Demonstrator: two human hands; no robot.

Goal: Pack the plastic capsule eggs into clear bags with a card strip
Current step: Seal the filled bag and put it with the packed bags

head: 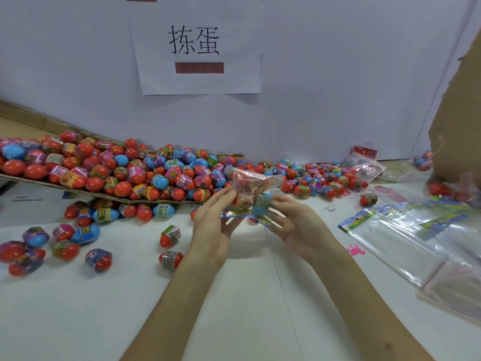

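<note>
– Two hands hold one clear bag [256, 182] above the table [260, 295]. The left hand [216, 225] grips its left side and the right hand [294, 222] grips its right. Eggs [263, 205] are inside.
– Step?
– Closing, I judge. The card strip [240, 214] lies crosswise, nearest the person, and the bag's long axis points away towards the wall. Next, seat the strip squarely.

A heap of capsule eggs [145, 173] lies on tilted cardboard [33, 123] left, empty bags [406, 238] right, on the table [234, 295].

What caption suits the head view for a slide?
Left hand and right hand hold a clear bag of eggs over the white table; loose eggs behind, empty bags right.
</note>
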